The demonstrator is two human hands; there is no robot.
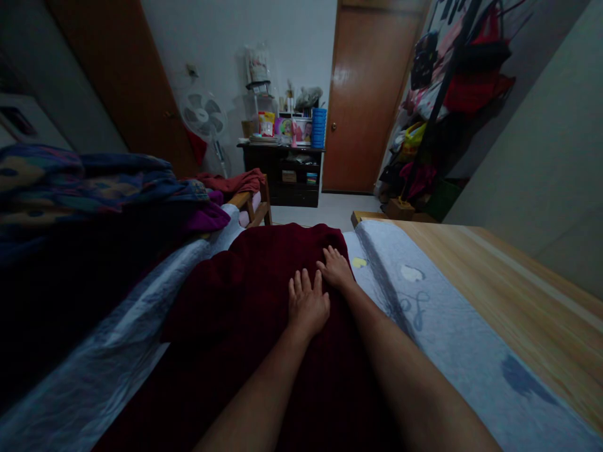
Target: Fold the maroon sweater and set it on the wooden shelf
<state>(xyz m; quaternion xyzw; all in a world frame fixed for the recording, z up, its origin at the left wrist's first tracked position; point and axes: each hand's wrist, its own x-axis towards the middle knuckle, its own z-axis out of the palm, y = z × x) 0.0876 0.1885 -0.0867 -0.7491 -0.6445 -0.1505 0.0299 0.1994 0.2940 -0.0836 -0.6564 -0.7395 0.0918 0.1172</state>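
Taking the black cabinet as landmark, the dark red cloth lies on its near side, spread over a pale grey-blue cover. The left hand rests palm down on the cloth, fingers extended and slightly spread, with nothing gripped. The right hand, a little nearer the cabinet, lies the same way close to the cloth's edge, fingers loosely apart and likewise gripping nothing.

Inside the cabinet, a shelf holds a small brown box and, beside it, a small blue stack; the box's contents cannot be made out. On its top stand a red-and-yellow packet and, at the right end, a tall blue ribbed container or stack. Above the top's left part, clear plastic wraps a pale bundle. Well to the cabinet's right, a red bag hangs over a green bin, whose contents are too dark to tell. A white fan stands left of the cabinet.
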